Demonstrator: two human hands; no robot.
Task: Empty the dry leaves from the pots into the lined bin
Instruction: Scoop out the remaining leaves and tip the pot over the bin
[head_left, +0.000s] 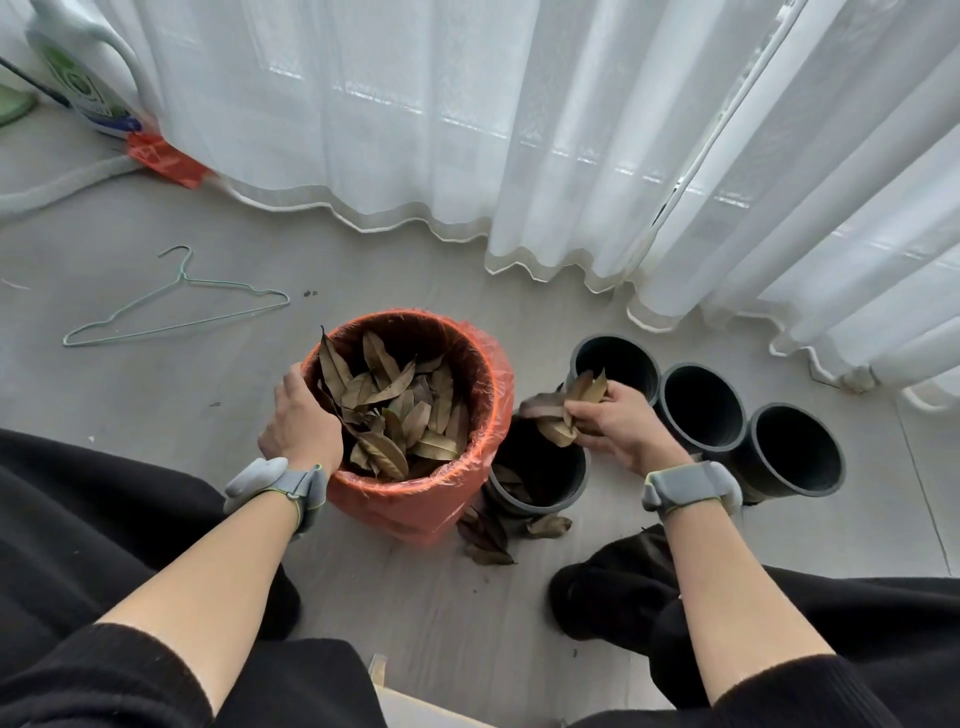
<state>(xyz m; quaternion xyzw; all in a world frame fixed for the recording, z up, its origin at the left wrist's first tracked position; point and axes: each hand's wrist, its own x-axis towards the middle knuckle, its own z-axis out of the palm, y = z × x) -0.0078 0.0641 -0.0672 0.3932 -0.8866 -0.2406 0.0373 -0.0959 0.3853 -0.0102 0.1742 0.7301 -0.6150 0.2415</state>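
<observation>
bin (415, 504): orange-lined, upright, pretty much full of brown leaves (400, 410)
near pot (540, 467): black, right beside the bin, few leaves inside, some spilled at its base
other pots (701, 405): three black ones in a row, look empty

This is a lived-in room of a home, seen at floor level beside a window. Sheer white curtains (519, 130) hang from 10 round to 3 o'clock with daylight coming through, and their hems touch a pale grey plank floor (156, 415). A green wire clothes hanger (176, 306) lies on the floor at 9 o'clock. At 10 o'clock a large detergent jug (88, 78) stands near a pale hose (62, 182) and a red plastic bag (166, 158). Black plant pots (698, 400) at 3 o'clock and a bag-lined bin (395, 506) near the centre are ordinary household wares.
</observation>
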